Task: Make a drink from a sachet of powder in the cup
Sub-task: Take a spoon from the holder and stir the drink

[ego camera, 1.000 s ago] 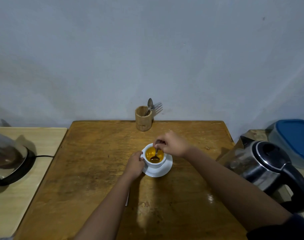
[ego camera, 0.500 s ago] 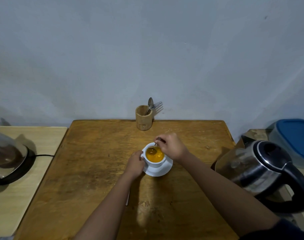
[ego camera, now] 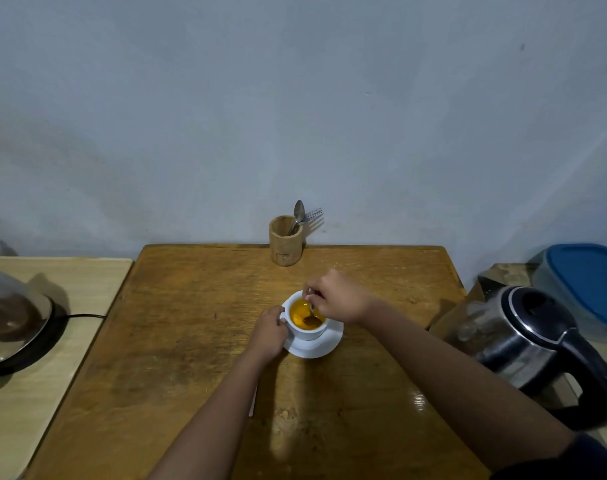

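A white cup (ego camera: 307, 332) of orange drink stands on a white saucer (ego camera: 324, 346) in the middle of the wooden table (ego camera: 191, 341). My left hand (ego camera: 269, 332) grips the cup at its left side, by the handle. My right hand (ego camera: 340, 299) is above the cup's right rim and pinches the handle of a metal spoon (ego camera: 312, 318), whose bowl dips into the drink. A thin white strip (ego camera: 253, 403), perhaps the sachet, shows beside my left forearm, mostly hidden.
A wooden holder (ego camera: 285, 242) with a spoon and fork stands at the table's back edge. A steel kettle (ego camera: 523, 344) with black handle sits at the right, a blue-lidded container (ego camera: 586, 285) behind it. An appliance on a black base (ego camera: 15, 327) rests on the pale side table at left.
The spoon's bowl has swung inside the cup, from the front to the back left and round to the front right. My right hand has shifted slightly with it. My left hand keeps still.
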### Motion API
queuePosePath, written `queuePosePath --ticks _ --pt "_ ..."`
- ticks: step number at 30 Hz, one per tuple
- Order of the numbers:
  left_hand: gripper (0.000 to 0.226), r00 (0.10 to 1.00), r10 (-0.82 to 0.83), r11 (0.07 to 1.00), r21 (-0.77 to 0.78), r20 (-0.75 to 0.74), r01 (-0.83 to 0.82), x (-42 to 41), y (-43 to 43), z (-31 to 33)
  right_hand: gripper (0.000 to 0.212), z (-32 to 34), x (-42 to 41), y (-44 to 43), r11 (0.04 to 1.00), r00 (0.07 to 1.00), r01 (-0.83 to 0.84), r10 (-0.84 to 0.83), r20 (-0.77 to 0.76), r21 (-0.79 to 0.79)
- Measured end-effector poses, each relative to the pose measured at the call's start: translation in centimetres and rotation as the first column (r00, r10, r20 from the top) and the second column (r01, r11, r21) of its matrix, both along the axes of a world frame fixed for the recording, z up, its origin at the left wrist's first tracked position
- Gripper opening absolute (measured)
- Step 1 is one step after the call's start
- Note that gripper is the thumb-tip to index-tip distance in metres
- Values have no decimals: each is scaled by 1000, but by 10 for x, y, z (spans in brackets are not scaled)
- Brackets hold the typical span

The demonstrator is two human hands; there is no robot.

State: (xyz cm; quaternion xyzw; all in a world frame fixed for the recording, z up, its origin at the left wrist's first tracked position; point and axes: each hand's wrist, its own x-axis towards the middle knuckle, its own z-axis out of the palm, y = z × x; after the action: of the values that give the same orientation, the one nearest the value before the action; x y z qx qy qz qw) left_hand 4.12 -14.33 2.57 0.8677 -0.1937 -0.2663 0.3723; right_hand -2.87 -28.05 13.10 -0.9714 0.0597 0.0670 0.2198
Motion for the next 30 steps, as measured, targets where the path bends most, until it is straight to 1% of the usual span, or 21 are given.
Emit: queuePosePath --ticks 5,7,9,11,13,16,18,20,22,26,28,30 --pt "35 1000 -11 1000 -13 17 12 1 1 0 19 -13 1 2 969 980 141 -165 107 203" --pt "33 1000 -11 1000 -24 18 11 1 1 1 19 -17 0 3 949 964 190 -229 133 252" --pt "31 1000 -13 999 -35 16 13 1 1 2 20 -19 0 2 939 953 217 -263 152 267" --pt "29 1000 -19 999 -47 7 20 2 2 3 21 -20 0 1 942 952 221 -265 156 254" --pt "27 1000 -30 998 -63 -4 29 2 2 2 23 -19 1 -1 958 963 198 -229 140 206" --pt "27 998 -57 997 -55 7 58 4 4 1 25 -12 0 -2 994 992 91 -96 84 62" --pt "27 997 -75 996 -47 19 76 4 5 1 26 -7 -1 -3 1000 999 8 -7 39 -28" --pt "27 996 -85 996 -33 22 85 5 6 1 25 -3 -2 -3 995 999 -48 47 -4 -91" --pt "27 995 -98 995 -13 23 98 7 6 0 24 1 -2 -2 990 997 -78 73 -38 -120" --pt "28 992 -123 992 18 23 123 9 6 0 23 5 3 0 997 998 -41 37 -59 -72" --pt "27 991 -129 992 17 25 129 10 7 -1 22 3 5 2 1000 999 13 -12 -38 6" --pt "28 991 -132 991 17 23 132 11 7 -1 20 -1 6 4 993 997 70 -72 20 95"
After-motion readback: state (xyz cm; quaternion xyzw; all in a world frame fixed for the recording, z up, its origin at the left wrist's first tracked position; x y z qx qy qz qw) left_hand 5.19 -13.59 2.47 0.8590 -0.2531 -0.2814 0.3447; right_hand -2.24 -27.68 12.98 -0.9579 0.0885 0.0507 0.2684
